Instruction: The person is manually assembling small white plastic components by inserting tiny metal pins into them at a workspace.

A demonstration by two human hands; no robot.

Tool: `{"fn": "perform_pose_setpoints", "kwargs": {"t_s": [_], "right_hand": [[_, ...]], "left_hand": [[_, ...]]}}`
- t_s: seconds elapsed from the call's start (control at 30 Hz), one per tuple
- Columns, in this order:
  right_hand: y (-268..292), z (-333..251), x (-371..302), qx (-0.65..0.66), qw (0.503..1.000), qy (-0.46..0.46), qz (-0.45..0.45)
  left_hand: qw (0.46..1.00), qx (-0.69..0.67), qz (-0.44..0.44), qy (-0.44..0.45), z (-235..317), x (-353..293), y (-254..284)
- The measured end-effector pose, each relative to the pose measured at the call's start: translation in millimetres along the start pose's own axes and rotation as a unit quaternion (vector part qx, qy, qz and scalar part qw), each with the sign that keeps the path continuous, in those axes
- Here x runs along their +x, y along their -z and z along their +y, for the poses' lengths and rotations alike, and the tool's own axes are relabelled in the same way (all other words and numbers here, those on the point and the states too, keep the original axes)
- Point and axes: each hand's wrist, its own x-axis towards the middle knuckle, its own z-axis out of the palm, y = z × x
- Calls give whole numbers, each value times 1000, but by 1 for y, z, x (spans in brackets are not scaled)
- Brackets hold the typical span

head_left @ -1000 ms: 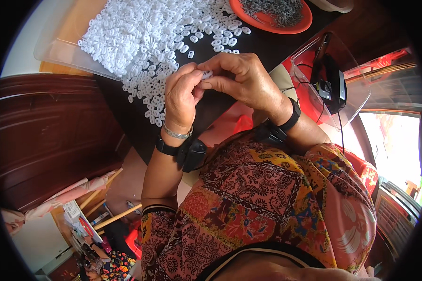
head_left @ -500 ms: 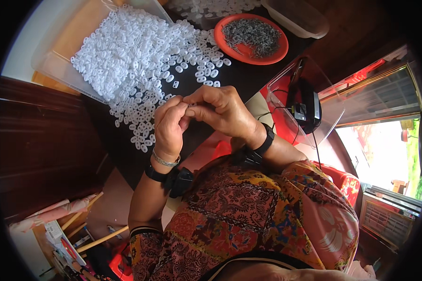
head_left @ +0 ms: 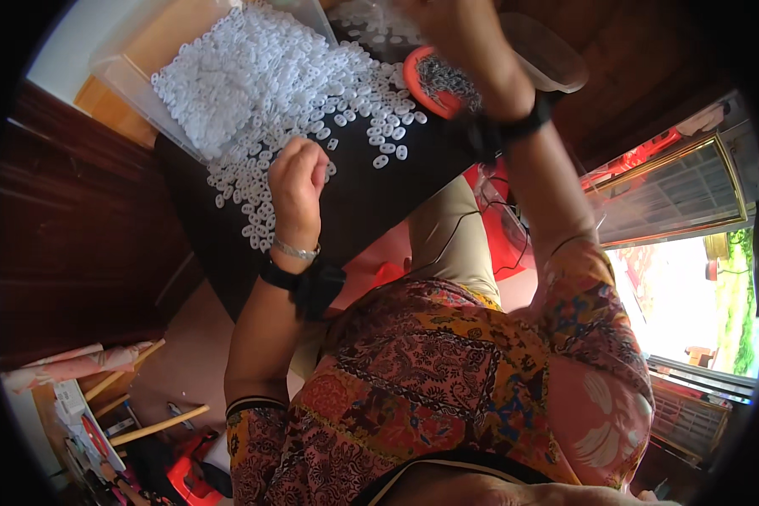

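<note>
My left hand (head_left: 297, 187) is closed with its fingers curled in, at the near edge of a spread of small white oval plastic pieces with two holes (head_left: 257, 202). Whatever it holds, if anything, is hidden. Stretched to the far side of the table, my right hand (head_left: 451, 29) is at the top of the picture, above an orange-red plate (head_left: 413, 78) of small grey metal pieces (head_left: 440, 74). Its fingers are blurred and partly cut off, close to a clear plastic bag with white pieces (head_left: 379, 21). My right forearm covers part of the plate.
A clear plastic bin (head_left: 118, 72) lies tipped at the far left, white pieces pouring out of it onto the black tabletop (head_left: 371, 194). A translucent tub (head_left: 552, 55) is at the far right. A dark cable (head_left: 460, 228) runs past my leg.
My hands have parted. The right hand has gone from beside the left to the far side, over the plate. My left hand stays near the white pieces, shifted slightly, its fingers curled.
</note>
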Motion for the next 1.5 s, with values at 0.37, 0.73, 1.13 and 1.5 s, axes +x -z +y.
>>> {"fn": "perform_pose_setpoints", "kwargs": {"t_s": [0.37, 0.73, 1.13, 1.5], "right_hand": [[-109, 28, -55, -19, 950, 65, -305], [-129, -2, -63, -109, 890, 49, -441], [-126, 14, -78, 69, 922, -3, -380], [-74, -39, -116, 424, 851, -251, -179]], "left_hand": [[983, -121, 137, -5, -4, 25, 24], [986, -135, 97, 2, -4, 24, 23], [993, -105, 62, 12, -6, 23, 20], [997, 55, -49, -28, -18, 7, 1]]}}
